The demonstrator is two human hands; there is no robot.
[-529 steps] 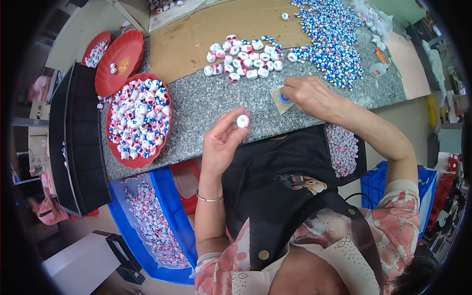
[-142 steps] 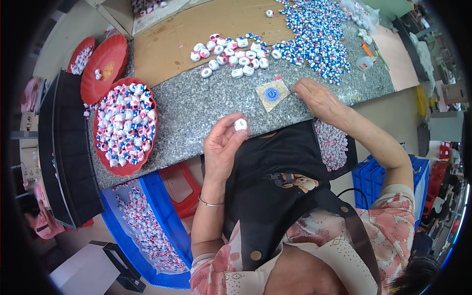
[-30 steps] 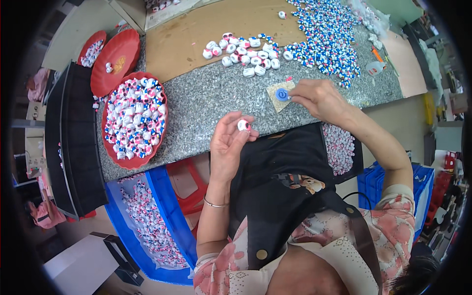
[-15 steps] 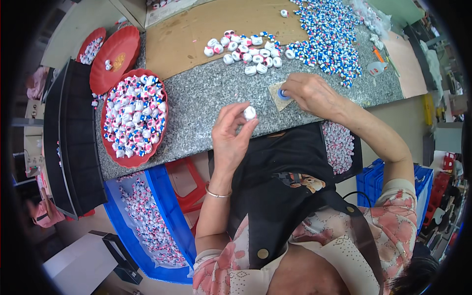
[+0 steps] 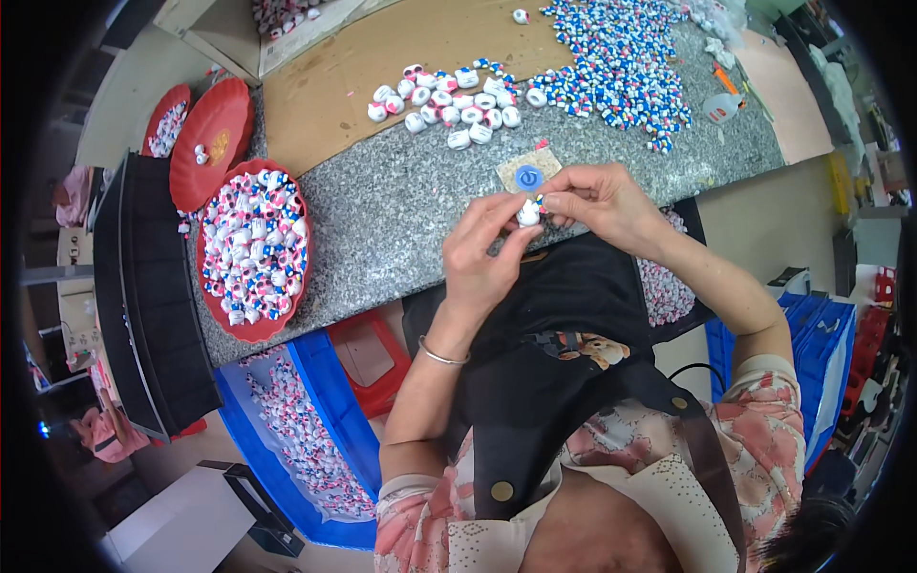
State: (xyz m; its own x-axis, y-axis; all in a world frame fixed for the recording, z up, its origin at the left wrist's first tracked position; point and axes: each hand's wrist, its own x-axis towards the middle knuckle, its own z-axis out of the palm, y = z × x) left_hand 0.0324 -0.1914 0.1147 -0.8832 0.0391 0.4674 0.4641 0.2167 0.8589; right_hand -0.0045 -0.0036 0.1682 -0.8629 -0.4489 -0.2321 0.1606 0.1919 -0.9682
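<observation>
Two-handed hold: left hand (image 5: 485, 239) and right hand (image 5: 604, 202) meet at one spot, fingertips close together.
Left grip: thumb and fingers narrow, closed around a rounded white piece (image 5: 528, 217).
Right grip: thumb and forefinger pinched narrow on a small coloured piece (image 5: 541, 203), blue and yellow showing, against the white piece; whether the two are joined cannot be told, fingers cover part.
White piece, position: above the desk (image 5: 382, 205), close to its near edge, just in front of a beige pad (image 5: 509, 173).
On the pad: blue disc (image 5: 528, 179); small pink bit (image 5: 542, 145) at the far corner.
Beyond the pad: loose cluster of white-and-pink pieces (image 5: 458, 107), some on a cardboard sheet (image 5: 334, 86), others on bare speckled stone.
Far right of cluster: wide heap of small blue-and-white pieces (image 5: 621, 72).
Right end: whitish bottle (image 5: 723, 108) beside an orange tool (image 5: 726, 80).
Left end: near red dish (image 5: 256, 330), heaped with white, pink and blue pieces; second red dish (image 5: 229, 110) behind, a couple of white pieces inside; third red dish (image 5: 172, 99), partly covered, small pieces inside.
Below desk, left: blue crate (image 5: 334, 392), lined, pieces spread in it.
Left wrist: metal bracelet (image 5: 444, 357).
</observation>
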